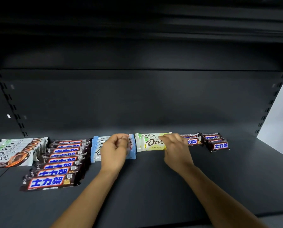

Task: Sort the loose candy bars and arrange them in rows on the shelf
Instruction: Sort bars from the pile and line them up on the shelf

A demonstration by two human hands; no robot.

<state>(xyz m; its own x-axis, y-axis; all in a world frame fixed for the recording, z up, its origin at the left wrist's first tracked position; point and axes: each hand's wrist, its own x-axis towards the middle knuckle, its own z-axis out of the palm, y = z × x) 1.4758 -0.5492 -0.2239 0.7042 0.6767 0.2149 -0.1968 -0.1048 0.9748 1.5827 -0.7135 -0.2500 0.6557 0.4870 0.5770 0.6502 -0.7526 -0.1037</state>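
Closest to the camera, both bare forearms reached in over the dark grey shelf (154,186). On the left, a row of Snickers bars (61,159) lay overlapped like shingles, running from the front bar back toward the rear wall. Further left, a similar row of Dove bars with orange-brown wrappers (10,153) sat just beside it.

A bit deeper in, the left hand (115,150) sat on top of the blue Dove bars (96,152). Its fingers were curled in and pinched the wrappers' right ends. Right next to that, the right hand (177,146) held the right end of the front white-and-yellow Dove bar (151,143), fingers pressed together on top of it. At least one more of the same kind was tucked behind it.

Behind the right hand were two small stacks of Snickers (217,143), near each other. Past all that was just the dark back panel (137,99) and the upper shelf (137,30).
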